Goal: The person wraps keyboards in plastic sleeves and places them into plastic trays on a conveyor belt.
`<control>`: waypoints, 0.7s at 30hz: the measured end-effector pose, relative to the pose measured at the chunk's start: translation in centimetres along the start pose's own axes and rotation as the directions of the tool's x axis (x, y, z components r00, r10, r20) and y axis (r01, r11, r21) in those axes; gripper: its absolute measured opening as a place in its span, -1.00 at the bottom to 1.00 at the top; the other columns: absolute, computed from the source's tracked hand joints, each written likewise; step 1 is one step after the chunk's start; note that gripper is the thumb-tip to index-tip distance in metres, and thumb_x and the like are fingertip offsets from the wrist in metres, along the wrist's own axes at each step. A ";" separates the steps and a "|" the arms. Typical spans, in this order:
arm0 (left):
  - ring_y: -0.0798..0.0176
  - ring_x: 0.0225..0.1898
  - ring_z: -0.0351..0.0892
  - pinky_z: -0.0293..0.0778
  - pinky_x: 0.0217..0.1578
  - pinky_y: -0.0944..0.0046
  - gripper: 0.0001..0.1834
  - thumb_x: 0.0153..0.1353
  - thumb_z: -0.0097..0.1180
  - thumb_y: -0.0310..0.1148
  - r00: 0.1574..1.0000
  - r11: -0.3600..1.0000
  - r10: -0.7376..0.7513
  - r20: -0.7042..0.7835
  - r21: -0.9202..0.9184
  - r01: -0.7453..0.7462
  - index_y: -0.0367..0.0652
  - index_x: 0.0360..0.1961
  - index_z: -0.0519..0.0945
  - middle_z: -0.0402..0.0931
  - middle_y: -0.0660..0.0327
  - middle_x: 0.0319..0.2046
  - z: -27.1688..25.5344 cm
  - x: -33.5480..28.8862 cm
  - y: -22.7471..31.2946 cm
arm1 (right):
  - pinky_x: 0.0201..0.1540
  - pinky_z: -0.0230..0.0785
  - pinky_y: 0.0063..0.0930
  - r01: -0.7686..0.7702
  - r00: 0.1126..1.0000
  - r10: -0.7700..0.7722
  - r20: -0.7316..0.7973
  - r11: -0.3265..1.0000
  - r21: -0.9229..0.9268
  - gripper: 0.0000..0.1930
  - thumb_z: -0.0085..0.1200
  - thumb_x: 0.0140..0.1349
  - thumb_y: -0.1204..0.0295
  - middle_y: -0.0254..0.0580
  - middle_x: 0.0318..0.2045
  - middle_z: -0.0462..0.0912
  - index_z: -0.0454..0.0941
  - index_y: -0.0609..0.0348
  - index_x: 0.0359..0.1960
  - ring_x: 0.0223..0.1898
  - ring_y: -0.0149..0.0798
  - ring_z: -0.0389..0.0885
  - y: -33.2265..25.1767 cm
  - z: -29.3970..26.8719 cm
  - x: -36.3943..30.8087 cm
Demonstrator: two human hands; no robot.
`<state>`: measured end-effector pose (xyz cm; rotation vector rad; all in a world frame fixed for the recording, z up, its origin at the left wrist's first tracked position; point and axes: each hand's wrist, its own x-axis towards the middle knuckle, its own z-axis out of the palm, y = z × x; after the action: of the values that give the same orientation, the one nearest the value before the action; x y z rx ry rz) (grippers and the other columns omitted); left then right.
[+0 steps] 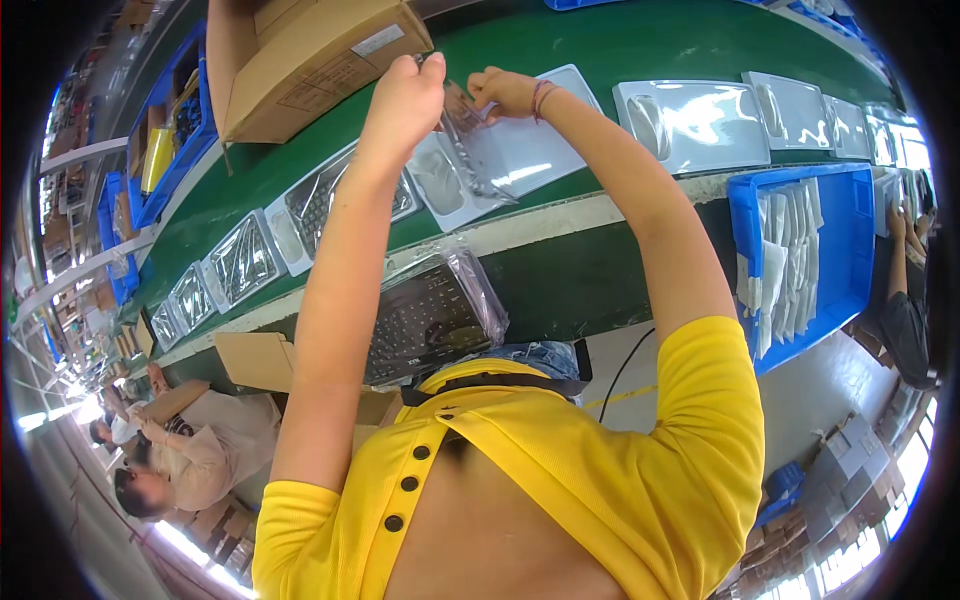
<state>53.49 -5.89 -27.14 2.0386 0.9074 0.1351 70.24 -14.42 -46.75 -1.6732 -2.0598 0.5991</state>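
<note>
My left hand (405,105) is closed on the upper edge of a thin dark item in a clear plastic bag (468,150), which tilts down over a light grey moulded tray (545,150). The item is seen nearly edge-on, so its kind is not clear. My right hand (500,95) has its fingers bent in a pinch against the bag's right side, above the same tray. Close to my waist, a black keyboard (425,315) in clear plastic lies below the bench edge. Left of my hands, another tray holds a plastic-wrapped black keyboard (335,200).
More grey trays (695,125) line the green bench (660,45) on both sides. A cardboard box (325,75) stands at the far left. To the right, a blue bin (845,245) holds white packets. Other people (205,440) work at left and right.
</note>
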 end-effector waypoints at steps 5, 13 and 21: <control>-0.35 -0.14 0.47 0.38 -0.10 -0.02 -0.51 0.30 -0.14 -0.10 0.994 0.999 0.026 -0.110 0.022 -0.024 -0.46 -0.31 0.46 0.49 -0.36 -0.26 1.5 -0.3 0.6 | 0.02 0.33 -0.33 -0.116 0.988 0.110 -0.112 0.992 -0.055 -0.71 0.29 -0.10 0.43 -0.29 -0.18 0.45 0.68 -0.04 -0.25 -0.08 -0.08 0.38 1.3 -1.2 -3.2; -0.28 -0.27 0.46 0.34 -0.18 -0.02 -0.56 0.34 -0.18 -0.16 0.960 0.992 -0.033 -0.278 -0.129 -0.003 -0.44 -0.33 0.42 0.49 -0.27 -0.35 3.7 -2.4 -3.3 | 0.02 0.38 -0.33 -0.552 0.745 0.309 -0.592 0.784 -0.286 -0.67 0.23 0.02 0.39 -0.31 -0.08 0.48 0.63 -0.13 -0.11 -0.02 -0.08 0.44 -2.6 -0.3 -7.9; -0.12 -0.34 0.45 0.32 -0.21 0.03 -0.60 0.38 -0.22 -0.19 0.938 0.976 -0.034 -0.345 -0.215 -0.044 -0.40 -0.31 0.42 0.49 -0.16 -0.39 6.7 -3.0 -5.6 | -0.09 0.41 -0.12 -0.842 0.203 0.815 -0.544 0.428 0.328 -0.71 0.09 0.16 0.27 -0.06 -0.23 0.64 0.57 0.06 -0.10 -0.15 0.08 0.59 -2.4 4.5 -10.2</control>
<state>50.99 -10.44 -34.80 1.8393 1.0510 0.5889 67.75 -25.20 -49.58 -2.5115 -0.4995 0.1633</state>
